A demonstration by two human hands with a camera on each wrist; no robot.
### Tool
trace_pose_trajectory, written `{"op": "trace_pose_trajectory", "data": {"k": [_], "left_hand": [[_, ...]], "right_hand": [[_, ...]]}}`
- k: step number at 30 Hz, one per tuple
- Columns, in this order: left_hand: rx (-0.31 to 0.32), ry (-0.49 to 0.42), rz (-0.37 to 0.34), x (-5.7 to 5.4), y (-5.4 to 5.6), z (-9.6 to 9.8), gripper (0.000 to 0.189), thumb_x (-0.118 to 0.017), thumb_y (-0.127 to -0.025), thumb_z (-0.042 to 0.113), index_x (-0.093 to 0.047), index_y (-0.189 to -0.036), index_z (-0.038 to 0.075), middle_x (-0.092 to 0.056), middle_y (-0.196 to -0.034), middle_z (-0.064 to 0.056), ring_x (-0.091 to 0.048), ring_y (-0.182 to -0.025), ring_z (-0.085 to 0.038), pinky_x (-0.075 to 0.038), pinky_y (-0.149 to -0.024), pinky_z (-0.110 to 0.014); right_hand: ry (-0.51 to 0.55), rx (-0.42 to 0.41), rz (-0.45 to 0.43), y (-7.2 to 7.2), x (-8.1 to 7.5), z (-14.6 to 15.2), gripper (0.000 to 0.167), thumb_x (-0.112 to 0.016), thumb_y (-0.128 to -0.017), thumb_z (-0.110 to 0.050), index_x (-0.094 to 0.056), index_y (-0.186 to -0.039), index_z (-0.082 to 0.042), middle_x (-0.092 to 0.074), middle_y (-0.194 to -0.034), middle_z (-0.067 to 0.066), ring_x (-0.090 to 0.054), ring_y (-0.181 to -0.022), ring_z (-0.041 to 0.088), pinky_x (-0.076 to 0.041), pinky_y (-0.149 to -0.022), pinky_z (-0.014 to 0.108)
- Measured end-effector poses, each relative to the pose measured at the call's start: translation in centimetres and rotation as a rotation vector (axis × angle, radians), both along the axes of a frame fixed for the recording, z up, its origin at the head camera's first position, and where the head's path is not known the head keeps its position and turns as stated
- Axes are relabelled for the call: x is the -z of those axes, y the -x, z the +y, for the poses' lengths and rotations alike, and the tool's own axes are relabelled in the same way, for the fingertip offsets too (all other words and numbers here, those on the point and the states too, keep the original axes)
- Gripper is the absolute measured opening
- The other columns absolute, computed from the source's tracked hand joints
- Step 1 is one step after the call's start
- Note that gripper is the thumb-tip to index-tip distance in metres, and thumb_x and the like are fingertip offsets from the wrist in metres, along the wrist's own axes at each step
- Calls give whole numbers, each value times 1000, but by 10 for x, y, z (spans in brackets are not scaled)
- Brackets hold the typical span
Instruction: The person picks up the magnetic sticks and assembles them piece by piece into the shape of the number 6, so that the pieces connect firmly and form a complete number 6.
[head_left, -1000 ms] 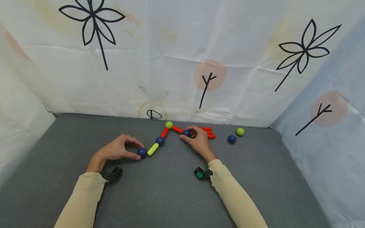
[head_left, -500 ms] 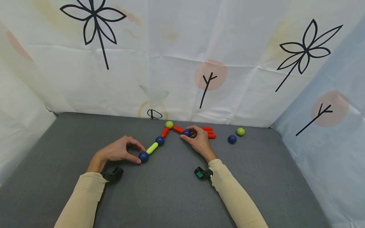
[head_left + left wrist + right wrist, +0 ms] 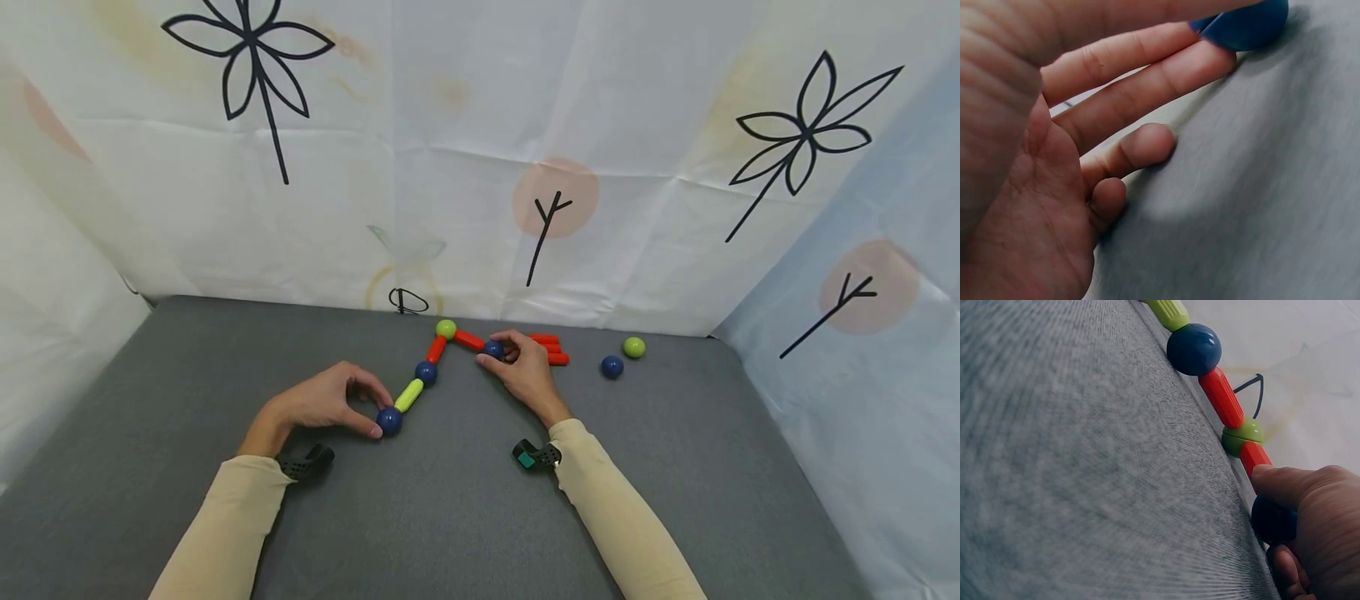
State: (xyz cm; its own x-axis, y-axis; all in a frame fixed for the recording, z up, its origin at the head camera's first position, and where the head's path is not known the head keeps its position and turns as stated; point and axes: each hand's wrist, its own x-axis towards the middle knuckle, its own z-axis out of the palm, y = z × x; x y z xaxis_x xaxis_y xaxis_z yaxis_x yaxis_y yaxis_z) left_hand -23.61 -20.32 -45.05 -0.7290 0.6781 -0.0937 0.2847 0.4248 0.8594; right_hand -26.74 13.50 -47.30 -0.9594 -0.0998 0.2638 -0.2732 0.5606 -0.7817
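- A pale cloth backdrop [image 3: 450, 108], printed with leaves and twigs, rose behind everything.
- You worked at a dark grey table [image 3: 450, 517].
- On its far part lay a bent chain [image 3: 426, 372] of balls and rods, like an upside-down V peaking away from you. Your step, it seemed, was fitting and steadying its two ends; the next move looked to call for light, even pressure, so that no joint slipped apart.
- Your left hand [image 3: 322, 400] pinched the near blue ball [image 3: 389, 421], the chain's left end, between thumb and fingertips; its two smallest fingers curled clear of it.
- Your right hand [image 3: 527, 372] pinched the far blue ball [image 3: 492, 350], the chain's right end; some fingers were hidden.
- The middle blue ball [image 3: 1194, 349] and the lime ball [image 3: 1245, 429] at the peak were round and glossy, the lime one seamed.
- Well right of the chain sat a loose blue ball [image 3: 612, 367] and a loose green ball [image 3: 634, 347].
- A ribbed yellow-green rod [image 3: 408, 395] and two red rods [image 3: 469, 340] linked the chain; three loose red rods [image 3: 558, 359] lay side by side, just beyond your right hand.
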Motion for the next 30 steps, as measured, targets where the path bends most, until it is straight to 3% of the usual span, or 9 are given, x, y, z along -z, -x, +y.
{"op": "trace_pose_trajectory", "data": {"k": [8,17,23,26,30], "left_hand": [[48,33,-11,-4,-6,30,27,-91,-77,27,-77,-98,18,-73,-95,6,-61,-89,-20,-49,-79,-28],[45,38,-10,-5,-14,58,26,-93,-74,27,-74,-90,18,-71,-86,5,-62,-80,-16,-50,-72,-26],[55,28,-7,-5,-18,69,23,-89,-79,31,-74,-90,19,-70,-85,6,-63,-79,-15,-52,-71,-27],[-45,25,49,-4,-18,71,21,-84,-85,35,-73,-88,18,-68,-81,5,-62,-75,-16,-51,-67,-30],[-383,40,158,0,-17,79,29,-76,-91,43,-73,-90,14,-66,-80,3,-60,-72,-15,-48,-65,-33]], "right_hand": [[-20,-24,1,1,2,1,44,-85,-85,-18,-71,-124,-5,-68,-104,12,-62,-93,26,-52,-86,40],[-37,-54,53,1,2,2,46,-82,-87,-10,-68,-130,-4,-67,-108,16,-63,-93,28,-53,-85,43],[-24,-60,67,1,2,1,45,-79,-89,-8,-66,-132,-2,-67,-112,17,-63,-96,30,-53,-87,43],[-23,-60,66,2,2,1,45,-79,-90,-8,-65,-132,-2,-66,-112,18,-63,-96,30,-53,-88,43],[-32,-55,70,2,2,0,44,-79,-89,-8,-66,-131,-1,-67,-112,17,-63,-96,30,-53,-87,43]]}}
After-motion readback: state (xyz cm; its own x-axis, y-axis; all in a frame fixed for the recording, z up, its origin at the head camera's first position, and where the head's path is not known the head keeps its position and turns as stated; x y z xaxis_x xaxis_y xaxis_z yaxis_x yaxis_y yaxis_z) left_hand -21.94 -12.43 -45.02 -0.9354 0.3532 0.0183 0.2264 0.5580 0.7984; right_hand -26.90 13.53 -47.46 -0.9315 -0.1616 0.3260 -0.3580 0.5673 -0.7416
